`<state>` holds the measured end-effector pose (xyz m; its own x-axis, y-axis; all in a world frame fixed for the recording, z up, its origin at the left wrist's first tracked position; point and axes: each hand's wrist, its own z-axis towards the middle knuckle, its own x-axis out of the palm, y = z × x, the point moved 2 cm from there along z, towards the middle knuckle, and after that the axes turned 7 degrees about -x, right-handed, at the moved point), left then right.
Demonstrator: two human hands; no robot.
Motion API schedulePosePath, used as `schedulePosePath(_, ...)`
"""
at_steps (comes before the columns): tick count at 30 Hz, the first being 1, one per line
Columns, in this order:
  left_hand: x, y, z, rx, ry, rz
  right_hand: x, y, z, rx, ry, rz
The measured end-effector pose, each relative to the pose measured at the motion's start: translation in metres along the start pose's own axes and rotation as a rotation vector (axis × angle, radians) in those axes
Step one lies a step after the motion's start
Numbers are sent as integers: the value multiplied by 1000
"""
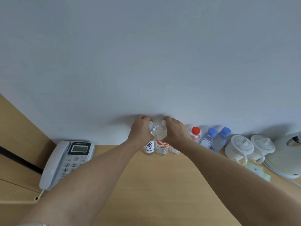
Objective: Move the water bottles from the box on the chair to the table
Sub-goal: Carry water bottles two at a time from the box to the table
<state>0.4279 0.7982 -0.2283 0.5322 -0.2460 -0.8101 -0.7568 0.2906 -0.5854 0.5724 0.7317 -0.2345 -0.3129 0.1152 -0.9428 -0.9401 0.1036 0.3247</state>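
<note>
Left hand (141, 131) grips bottle (149, 146), right hand (175, 131) likewise

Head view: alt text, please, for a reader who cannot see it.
Left hand and right hand each grip a water bottle upright on the wooden table by a white wall, beside more bottles, a telephone, two lidded cups and a kettle.

Six water bottles stood on the table (146, 185) along the wall: two white-capped (150, 123) at frame centre, one partly hidden bottle (174, 150) just right of them, one red-capped (195, 130), and two blue-capped (211, 132). Two lidded white cups (239, 148) sat at the right, with one kettle (286, 154) at the right edge. One telephone (65, 160) lay at lower left. Two hands (141, 131) were in frame.
</note>
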Motion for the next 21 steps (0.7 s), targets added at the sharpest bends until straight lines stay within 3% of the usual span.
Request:
schedulePosePath(11, -10, -4, -6, 65, 42, 65, -21, 11, -5, 22, 31, -56)
schedulePosePath(21, -48, -47, -39, 329, 28, 140, -58, 21, -73, 221, -88, -140)
